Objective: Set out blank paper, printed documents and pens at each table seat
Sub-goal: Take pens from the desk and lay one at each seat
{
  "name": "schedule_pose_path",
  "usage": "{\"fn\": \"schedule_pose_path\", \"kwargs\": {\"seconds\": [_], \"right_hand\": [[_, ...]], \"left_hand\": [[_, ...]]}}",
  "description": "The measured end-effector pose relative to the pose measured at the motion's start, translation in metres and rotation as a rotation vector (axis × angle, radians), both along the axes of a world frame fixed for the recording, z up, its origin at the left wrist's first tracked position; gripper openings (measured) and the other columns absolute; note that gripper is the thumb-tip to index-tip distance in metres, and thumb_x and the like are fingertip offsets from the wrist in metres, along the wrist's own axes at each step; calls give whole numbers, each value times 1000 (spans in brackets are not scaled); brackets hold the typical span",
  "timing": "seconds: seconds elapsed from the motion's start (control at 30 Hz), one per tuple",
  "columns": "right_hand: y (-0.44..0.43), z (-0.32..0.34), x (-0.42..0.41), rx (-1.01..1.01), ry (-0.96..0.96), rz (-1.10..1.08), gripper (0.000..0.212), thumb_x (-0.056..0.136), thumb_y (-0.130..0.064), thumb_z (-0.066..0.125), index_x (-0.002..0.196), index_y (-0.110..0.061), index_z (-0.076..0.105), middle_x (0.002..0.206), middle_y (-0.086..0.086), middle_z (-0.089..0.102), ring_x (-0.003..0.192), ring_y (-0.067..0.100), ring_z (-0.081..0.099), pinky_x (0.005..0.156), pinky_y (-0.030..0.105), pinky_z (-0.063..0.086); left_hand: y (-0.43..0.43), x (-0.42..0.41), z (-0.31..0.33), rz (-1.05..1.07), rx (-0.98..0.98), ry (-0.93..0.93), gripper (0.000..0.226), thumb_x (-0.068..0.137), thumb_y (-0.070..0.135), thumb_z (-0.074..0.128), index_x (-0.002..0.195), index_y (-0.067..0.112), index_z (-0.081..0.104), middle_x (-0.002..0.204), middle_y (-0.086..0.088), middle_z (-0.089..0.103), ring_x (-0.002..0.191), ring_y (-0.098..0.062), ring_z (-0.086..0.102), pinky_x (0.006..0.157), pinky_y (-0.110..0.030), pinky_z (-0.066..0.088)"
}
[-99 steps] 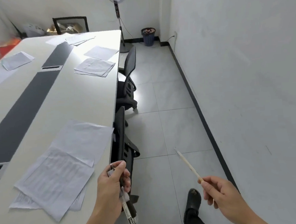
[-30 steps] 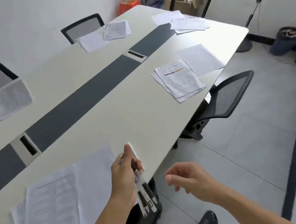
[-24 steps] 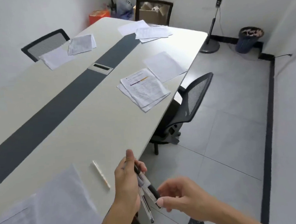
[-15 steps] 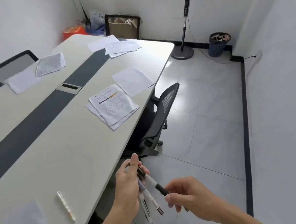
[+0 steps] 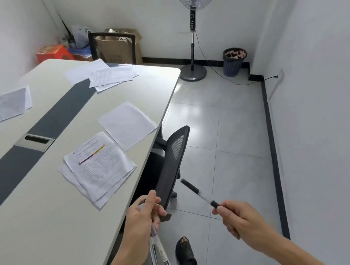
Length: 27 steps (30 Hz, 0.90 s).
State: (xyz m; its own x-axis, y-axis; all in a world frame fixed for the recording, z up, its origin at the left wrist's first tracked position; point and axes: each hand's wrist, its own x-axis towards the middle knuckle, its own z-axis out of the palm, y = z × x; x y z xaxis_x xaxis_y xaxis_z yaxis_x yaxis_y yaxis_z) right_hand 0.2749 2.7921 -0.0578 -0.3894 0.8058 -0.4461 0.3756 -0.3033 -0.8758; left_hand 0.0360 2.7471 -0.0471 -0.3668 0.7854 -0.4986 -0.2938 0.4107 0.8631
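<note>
the right hand (image 5: 241,218) pinches one pen (image 5: 199,193), white-barrelled with a black cap and black grip, up over the floor right of the mesh chair (image 5: 172,165), while the left hand (image 5: 142,219) grips a bundle of clear pens (image 5: 160,255) hanging down beside the table (image 5: 42,234) edge.

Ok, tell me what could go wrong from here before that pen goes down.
The right hand pinches the pen by one end, over the floor: it may slip. The spare pens hang below the left hand and one might slide out. The blank sheet lies at the table edge beside the chair; a reaching arm could brush it off.
</note>
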Motion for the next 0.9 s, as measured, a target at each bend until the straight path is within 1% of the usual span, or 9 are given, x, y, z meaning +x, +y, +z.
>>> {"fn": "schedule_pose_path", "kwargs": {"seconds": [0.07, 0.2, 0.3, 0.43, 0.6, 0.7, 0.8, 0.87, 0.9], "right_hand": [[37, 6, 7, 11, -15, -105, 22, 100, -14, 49, 91, -6, 67, 51, -6, 41, 47, 14, 38, 46, 27, 33], [104, 16, 19, 32, -12, -244, 23, 101, -15, 48, 93, -5, 68, 52, -2, 37, 49, 18, 35, 47, 28, 30], [134, 17, 23, 18, -3, -289, 23, 101, -16, 48, 95, -5, 68, 54, 2, 37, 49, 19, 35, 46, 27, 31], [195, 3, 33, -44, 2, -306, 19, 99, -11, 51, 95, -1, 67, 51, 6, 43, 47, 19, 37, 43, 26, 30], [297, -28, 48, -102, -89, -171, 15, 97, -9, 55, 94, 2, 65, 51, 8, 54, 45, 19, 46, 40, 24, 30], [362, -37, 42, -114, -130, -42, 15, 96, -12, 58, 91, -1, 68, 56, 3, 58, 47, 15, 50, 41, 21, 34], [424, -43, 22, 21, -235, 99, 14, 93, -22, 63, 85, -15, 72, 59, -3, 56, 50, 9, 49, 49, 21, 36], [460, -45, -1, 168, -317, 229, 17, 92, -27, 64, 79, -17, 71, 55, -4, 48, 51, 12, 43, 53, 28, 32], [475, -46, -16, 239, -349, 298, 19, 91, -27, 64, 76, -16, 70, 57, -4, 46, 53, 15, 43, 55, 31, 32]], "left_hand": [[38, -8, 2, 7, 3, -15, 34, 95, 34, 52, 86, 1, 57, 61, -16, 60, 33, -16, 34, 35, -19, 27], [114, -12, 9, -59, 8, -15, 32, 94, 34, 53, 86, 3, 58, 60, -14, 61, 33, -15, 36, 36, -19, 27], [151, -5, 14, -83, 11, -44, 33, 94, 34, 54, 86, 3, 58, 61, -15, 60, 33, -14, 36, 36, -19, 26], [211, 1, 12, -54, 0, -46, 34, 94, 33, 53, 88, 0, 58, 61, -15, 59, 33, -15, 35, 36, -18, 24], [275, 4, 6, 133, -9, -17, 36, 96, 31, 51, 93, -4, 58, 61, -17, 59, 31, -14, 36, 34, -17, 26], [307, 10, 11, 237, -15, -32, 35, 96, 31, 50, 93, -4, 57, 62, -18, 59, 32, -14, 36, 33, -18, 28], [324, 12, 16, 331, -11, -33, 35, 95, 32, 51, 92, -2, 59, 64, -18, 60, 34, -14, 36, 34, -19, 28], [323, 10, 17, 427, -22, -16, 35, 96, 33, 51, 92, 0, 59, 66, -17, 60, 35, -14, 36, 36, -21, 27], [320, 9, 17, 472, -35, -9, 34, 96, 33, 51, 91, 1, 60, 66, -17, 60, 36, -14, 36, 37, -22, 27]]}}
